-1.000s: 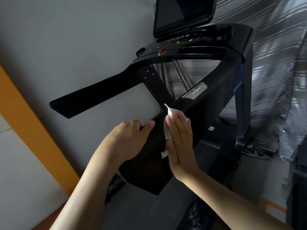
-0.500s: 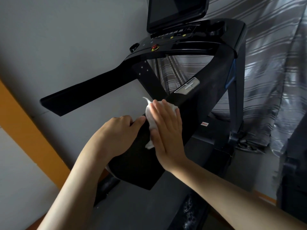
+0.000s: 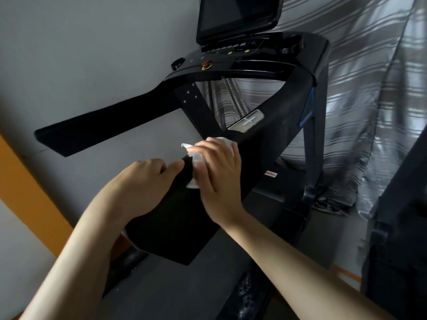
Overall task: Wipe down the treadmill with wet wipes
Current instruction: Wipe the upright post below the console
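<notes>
A black treadmill (image 3: 288,116) fills the middle of the view, with its screen and console at the top. Its right handrail (image 3: 175,227) runs toward me. My left hand (image 3: 143,181) grips the left edge of that rail, thumb on top and fingers curled under it. My right hand (image 3: 219,174) presses a crumpled white wet wipe (image 3: 196,155) onto the top of the rail, with the fingers curving over the wipe. Most of the wipe is hidden under the hand. A silver plus-marked panel (image 3: 247,121) lies on the rail just beyond the wipe.
The left handrail (image 3: 104,128) sticks out toward a grey wall (image 3: 80,54). A striped grey curtain (image 3: 369,88) hangs behind the treadmill. The running belt (image 3: 175,292) lies below my arms. Dark equipment (image 3: 402,227) stands at the right edge.
My right hand has slid the wipe up the rail toward the plus-marked panel and turned its fingers to the left. My left hand has kept its grip on the rail.
</notes>
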